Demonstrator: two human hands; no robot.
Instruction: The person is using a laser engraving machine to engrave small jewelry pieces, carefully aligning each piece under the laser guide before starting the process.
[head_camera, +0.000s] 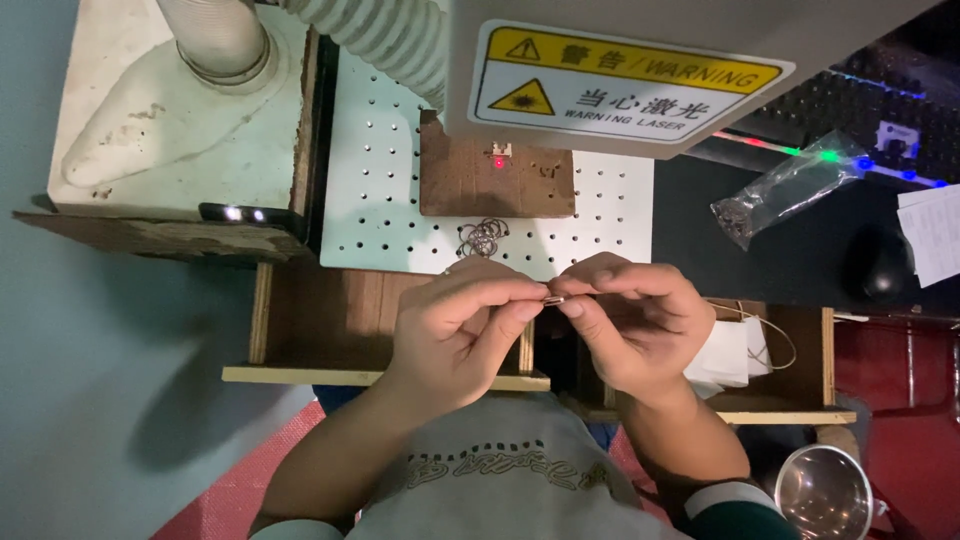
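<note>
Along the left edge of your view sits a worn white housing (170, 120) with one ribbed hose (215, 40) rising out of it, and a second ribbed hose (385, 40) crosses toward the grey machine head (640, 60) with its yellow warning sticker. Beside that lies the white perforated plate (380, 200), carrying one brown wooden block (495, 185) at its back edge with a red light dot (498, 163) on it. Near the plate's front edge lies one small heap of thin wire rings (482, 238); how many is too tangled to count. Just in front of the plate your two hands meet: your left hand (455, 325) and right hand (625, 320) are drawn together, fingertips pinched on one small metal piece (553, 299) held between them above the wooden shelf (385, 375). That piece is tiny and gripped only at the tips, so a slight twist could let it spring loose and drop into the gap below, I would judge. Your fingers are also near the red dot; leaning forward could bring them under the beam. Further right you have one clear bag (790, 185) of small parts, one keyboard (860, 110), one dark mouse (880, 265), and one steel cup (825, 490) at the bottom right corner.
</note>
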